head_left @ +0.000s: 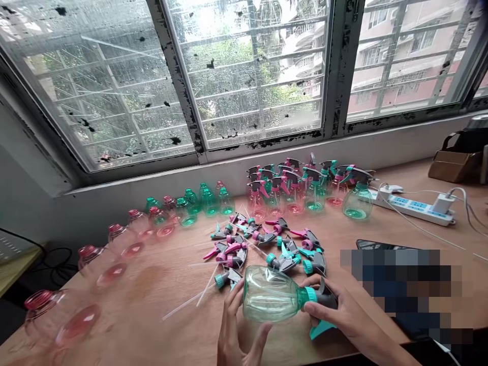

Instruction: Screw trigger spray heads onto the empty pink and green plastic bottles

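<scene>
A clear green plastic spray bottle lies sideways in my hands near the table's front edge. My left hand is closed round its base. My right hand grips the grey and teal trigger head at the bottle's neck. Just beyond my hands lies a heap of loose trigger heads in pink, teal and grey, with thin white dip tubes sticking out.
Empty pink bottles curve along the left of the wooden table, green ones further back. Finished spray bottles stand by the window sill. A white power strip with cables lies at right, a brown bag beyond it.
</scene>
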`<control>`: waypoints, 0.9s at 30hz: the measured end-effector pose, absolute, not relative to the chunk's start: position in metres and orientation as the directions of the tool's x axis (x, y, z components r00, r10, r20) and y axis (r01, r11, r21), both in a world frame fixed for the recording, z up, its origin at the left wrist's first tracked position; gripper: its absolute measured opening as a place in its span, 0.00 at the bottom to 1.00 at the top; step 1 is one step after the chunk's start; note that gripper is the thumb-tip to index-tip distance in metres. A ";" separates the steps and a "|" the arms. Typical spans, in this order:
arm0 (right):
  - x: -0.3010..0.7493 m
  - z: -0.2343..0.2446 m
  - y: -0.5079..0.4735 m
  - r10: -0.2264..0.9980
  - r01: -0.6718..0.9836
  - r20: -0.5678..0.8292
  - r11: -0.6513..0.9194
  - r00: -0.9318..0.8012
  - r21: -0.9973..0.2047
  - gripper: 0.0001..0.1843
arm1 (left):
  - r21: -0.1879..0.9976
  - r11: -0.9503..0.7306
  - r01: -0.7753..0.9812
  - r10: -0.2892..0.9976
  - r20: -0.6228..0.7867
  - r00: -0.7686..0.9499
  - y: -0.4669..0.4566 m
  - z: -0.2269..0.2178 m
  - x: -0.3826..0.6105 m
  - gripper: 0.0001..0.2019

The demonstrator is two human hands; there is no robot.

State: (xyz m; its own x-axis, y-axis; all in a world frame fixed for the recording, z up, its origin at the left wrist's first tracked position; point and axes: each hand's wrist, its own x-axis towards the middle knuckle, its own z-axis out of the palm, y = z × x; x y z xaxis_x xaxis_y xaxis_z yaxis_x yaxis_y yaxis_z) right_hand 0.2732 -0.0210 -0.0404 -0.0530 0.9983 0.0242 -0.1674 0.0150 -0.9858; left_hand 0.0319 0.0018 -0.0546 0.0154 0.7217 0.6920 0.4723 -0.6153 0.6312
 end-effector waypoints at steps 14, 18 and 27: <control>0.272 -0.040 -0.019 0.997 -0.149 0.057 0.050 -0.046 -0.988 0.21 | 0.730 -0.572 0.374 0.788 0.615 0.003 0.001 -0.050 0.030 0.23; 0.272 -0.037 -0.021 0.999 -0.172 0.031 0.025 -0.037 -0.985 0.20 | 0.699 -0.584 0.413 0.768 0.640 0.003 0.003 -0.052 0.031 0.23; 0.272 -0.040 -0.020 0.999 -0.208 0.030 0.020 -0.045 -0.978 0.22 | 0.685 -0.606 0.404 0.761 0.647 0.045 0.002 -0.053 0.030 0.26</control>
State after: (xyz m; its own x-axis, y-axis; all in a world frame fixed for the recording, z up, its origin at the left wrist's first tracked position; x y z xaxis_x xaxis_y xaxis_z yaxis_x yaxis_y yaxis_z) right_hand 0.2720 -0.0204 -0.0396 -0.0450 0.9985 0.0298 -0.2079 0.0198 -0.9779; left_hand 0.0296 0.0024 -0.0534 0.0446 0.7609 0.6473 0.4044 -0.6062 0.6848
